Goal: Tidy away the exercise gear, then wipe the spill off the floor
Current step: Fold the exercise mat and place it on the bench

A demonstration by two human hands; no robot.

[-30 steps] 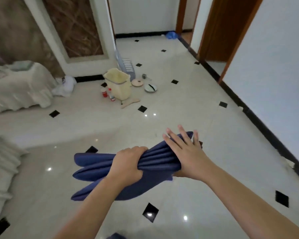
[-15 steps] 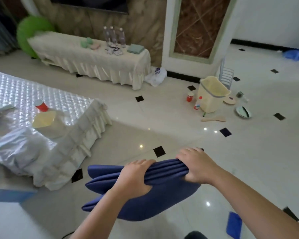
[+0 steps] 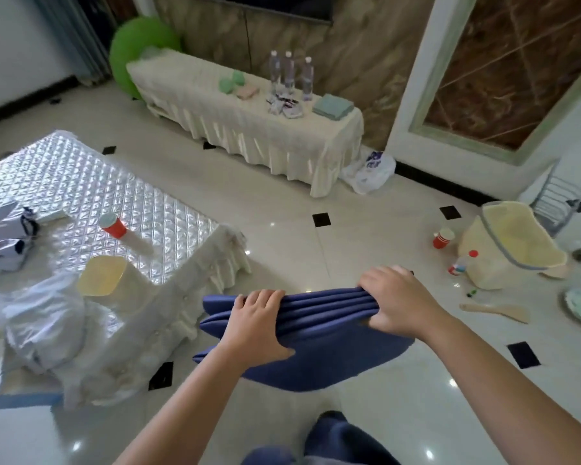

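Note:
A folded blue exercise mat (image 3: 322, 333) hangs in front of me above the tiled floor, its layers stacked like a fan. My left hand (image 3: 254, 325) grips the stack near its left end, fingers over the top and thumb under. My right hand (image 3: 393, 302) grips the right end, fingers curled over the folds. A green exercise ball (image 3: 138, 52) sits in the far left corner behind a long draped bench (image 3: 249, 119). No spill is plainly visible on the floor.
A silver quilted mat (image 3: 81, 189) with a red cup (image 3: 113, 224) and a yellow lid lies on the left. On the right floor stand a cream bin (image 3: 510, 246), a red cup, a small bottle, a wooden spatula (image 3: 493, 310) and a plate. Bottles and towels sit on the bench.
My view has swung left from the hallway to the room with the bench and the ball. My right hand went from flat on the mat to gripping it. Both hands still carry the mat.

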